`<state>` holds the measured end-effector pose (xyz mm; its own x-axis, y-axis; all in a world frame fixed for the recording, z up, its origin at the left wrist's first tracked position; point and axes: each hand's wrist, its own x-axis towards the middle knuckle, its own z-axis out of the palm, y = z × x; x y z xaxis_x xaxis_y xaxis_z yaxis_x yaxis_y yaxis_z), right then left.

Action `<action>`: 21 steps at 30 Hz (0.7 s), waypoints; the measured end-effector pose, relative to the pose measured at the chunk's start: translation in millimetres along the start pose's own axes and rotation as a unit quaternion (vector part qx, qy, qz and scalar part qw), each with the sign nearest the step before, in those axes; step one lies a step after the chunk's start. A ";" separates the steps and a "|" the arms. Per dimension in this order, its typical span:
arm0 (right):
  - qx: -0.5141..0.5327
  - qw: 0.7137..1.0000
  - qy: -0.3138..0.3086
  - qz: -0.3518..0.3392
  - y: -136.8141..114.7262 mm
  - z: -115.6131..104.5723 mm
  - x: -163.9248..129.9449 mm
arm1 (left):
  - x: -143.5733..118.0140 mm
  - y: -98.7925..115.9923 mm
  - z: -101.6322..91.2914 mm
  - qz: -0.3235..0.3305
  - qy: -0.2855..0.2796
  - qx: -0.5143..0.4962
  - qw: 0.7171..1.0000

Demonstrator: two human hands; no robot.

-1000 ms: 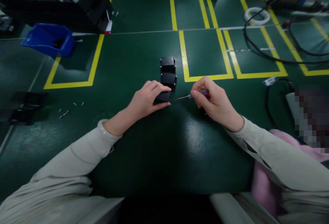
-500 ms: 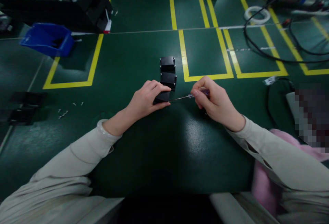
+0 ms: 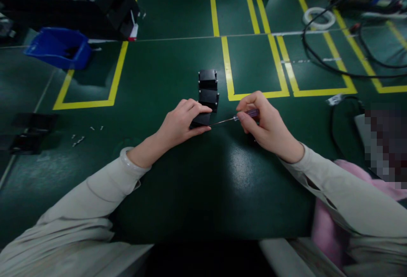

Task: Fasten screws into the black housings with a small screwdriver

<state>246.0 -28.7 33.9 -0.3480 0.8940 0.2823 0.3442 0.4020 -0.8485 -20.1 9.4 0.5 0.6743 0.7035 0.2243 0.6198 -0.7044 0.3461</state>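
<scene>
Black box lies mid-desk, left hand fingers clamped over it; right hand fingers pinch a screwdriver, tip at the box. Blue bin far left, contents unclear

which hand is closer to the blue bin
Left. The left hand rests on a black block at the table's middle, with the blue bin far off to its upper left. The right hand, holding a screwdriver, sits farther right.
</scene>
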 end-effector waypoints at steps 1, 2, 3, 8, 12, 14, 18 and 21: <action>-0.004 1.000 -0.001 0.000 -0.3 -0.3 0.1 | 0.1 -0.2 0.2 0.000 0.000 0.000 1.000; -0.006 1.000 -0.003 -0.001 -0.7 -0.6 0.3 | 0.2 -0.3 0.4 -0.001 -0.001 -0.001 1.000; -0.007 1.000 -0.004 -0.002 -1.0 -0.9 0.5 | 0.3 -0.4 0.6 -0.001 -0.001 0.000 1.000; -0.003 1.000 -0.005 -0.006 -2.1 -1.0 0.6 | 0.5 -0.6 0.5 0.001 -0.001 0.002 1.000; -0.004 1.000 -0.004 -0.004 -2.4 -0.5 0.1 | 0.1 -0.9 0.4 -0.002 -0.003 0.000 1.000; -0.008 1.000 -0.007 -0.004 -2.5 -0.6 0.1 | -0.2 -1.3 0.6 -0.002 0.000 -0.001 1.000; -0.007 1.000 -0.012 -0.012 -2.4 -0.9 0.5 | -0.4 -1.4 1.1 0.003 0.002 0.000 1.000; -0.005 1.000 -0.012 -0.017 -2.1 -1.0 0.5 | -0.2 -0.8 0.8 0.003 0.000 0.002 1.000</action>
<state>245.9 -28.9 36.3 -0.3801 0.8751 0.2994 0.3406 0.4334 -0.8344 -20.4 9.8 -0.5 0.6772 0.7000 0.2267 0.6178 -0.7083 0.3415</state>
